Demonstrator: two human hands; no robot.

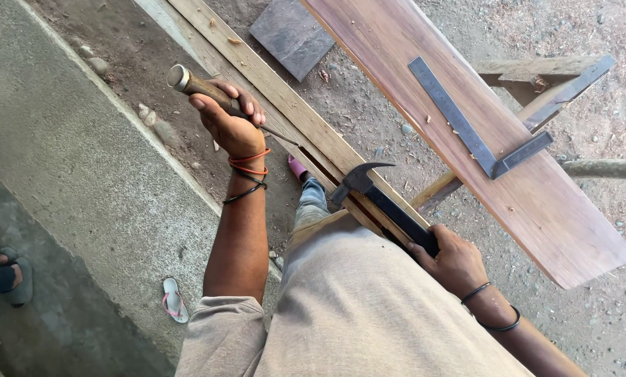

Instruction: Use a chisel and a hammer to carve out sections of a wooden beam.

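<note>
Chisel [208, 91] gripped in left hand [232, 122], fist shut round its wooden handle, metal-capped end up-left, thin blade poking out toward the planks. Left wrist has red and black bands. Hammer [379, 199], claw type, dark handle, held by right hand [452, 262] closed near the handle end, head pointing up-left just above the person's lap. Right wrist has black bands. Both tools in the air, not touching wood. Reddish board [536, 202] lies on a rough wooden worktop [529, 70] to the right, well apart from the chisel. Metal square [477, 139] lies flat on the board. Pale planks [285, 98] run diagonally on the dirt floor between the hands. Dark slab [292, 35] on ground at top. Pink sandal [174, 301] on concrete lower left; another person's foot [5, 276] at left edge.
</note>
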